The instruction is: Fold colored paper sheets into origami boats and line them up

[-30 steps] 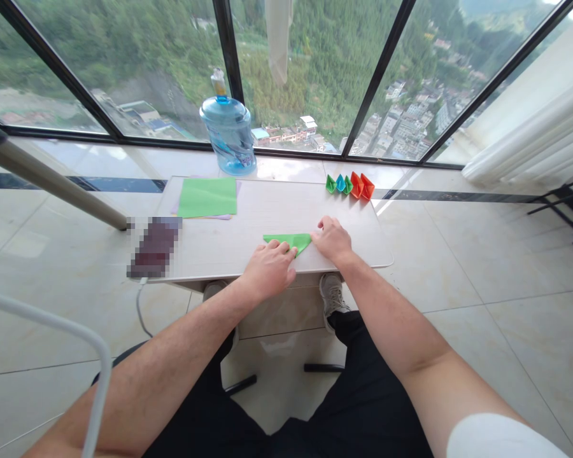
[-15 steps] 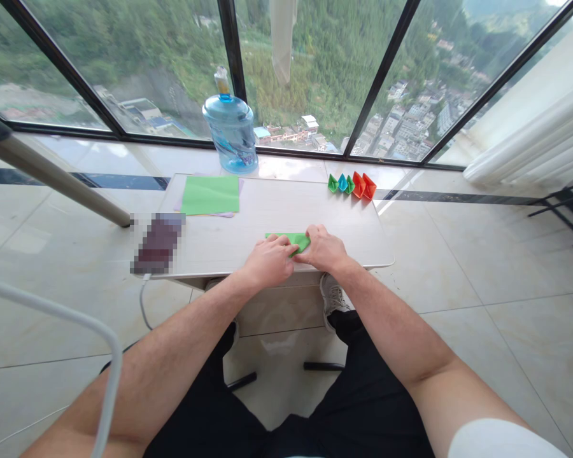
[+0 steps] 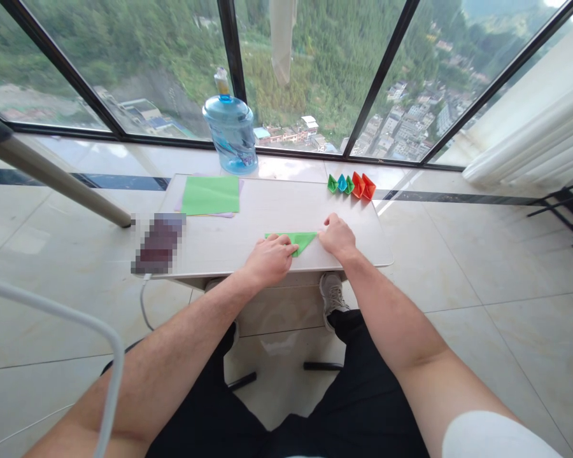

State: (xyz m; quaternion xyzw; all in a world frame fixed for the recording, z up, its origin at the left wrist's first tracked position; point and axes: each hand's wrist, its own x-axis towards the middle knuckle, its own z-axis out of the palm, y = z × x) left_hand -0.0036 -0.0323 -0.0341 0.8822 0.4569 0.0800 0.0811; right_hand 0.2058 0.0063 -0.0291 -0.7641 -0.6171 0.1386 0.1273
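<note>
A green sheet of paper [image 3: 307,240], folded to a flat shape with a pointed right end, lies near the front edge of the small white table. My left hand [image 3: 272,257] rests on its left and middle part, fingers stretched out and pressing it down, hiding part of it. At the pointed right tip is my right hand [image 3: 337,236], its fingers curled in with nothing visible in them. Whether its thumb still touches the paper I cannot tell. Farther back stands a row of small folded paper pieces [image 3: 350,185] in green, blue and red.
A stack of coloured paper, green sheet [image 3: 210,194] on top, lies at the table's back left. A blurred-out device [image 3: 158,243] with a cable sits at the left edge. Behind the table [image 3: 267,203] stands a blue water jug [image 3: 232,135] by the window.
My right hand has moved right and slightly away along the green paper, uncovering its pointed right end. My left hand stays on the paper.
</note>
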